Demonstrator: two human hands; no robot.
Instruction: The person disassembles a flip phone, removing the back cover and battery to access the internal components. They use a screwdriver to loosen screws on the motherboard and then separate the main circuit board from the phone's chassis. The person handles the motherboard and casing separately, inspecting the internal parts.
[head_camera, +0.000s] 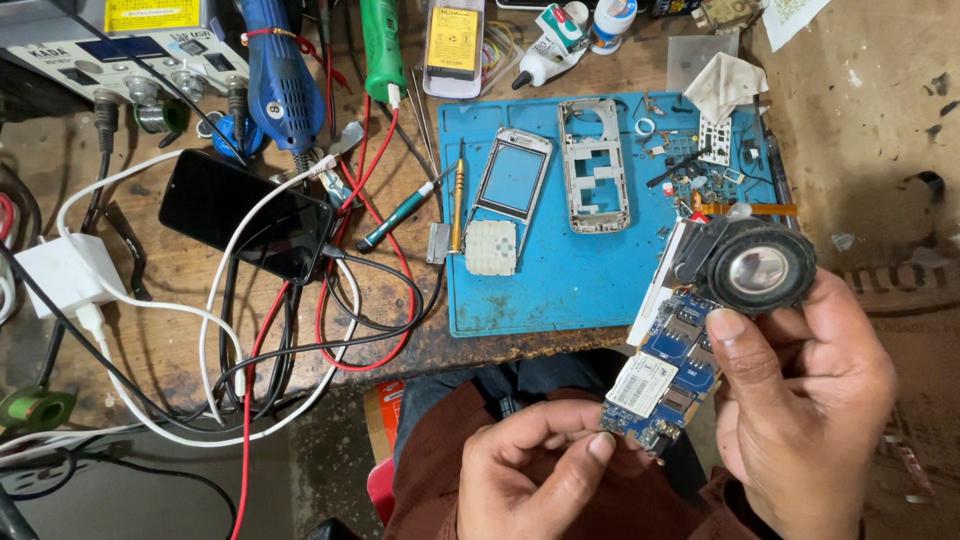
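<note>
My right hand (805, 400) grips a black round magnifier loupe (755, 268), thumb on its rim, held just over a blue phone circuit board (665, 365). My left hand (530, 470) pinches the board's lower end between thumb and fingertips, in front of my lap. On the blue repair mat (560, 290) lie a silver phone front frame (512, 175), a metal middle frame (594, 165), a white keypad (491, 248) and several small parts.
A black smartphone (245, 215) lies at left among red, white and black cables. A yellow-handled screwdriver (457, 205) and a green-handled one (400, 215) rest by the mat's left edge. A blue hot-air tool (280, 75), a power supply (110, 50), glue bottles and a white cloth (722, 85) sit behind.
</note>
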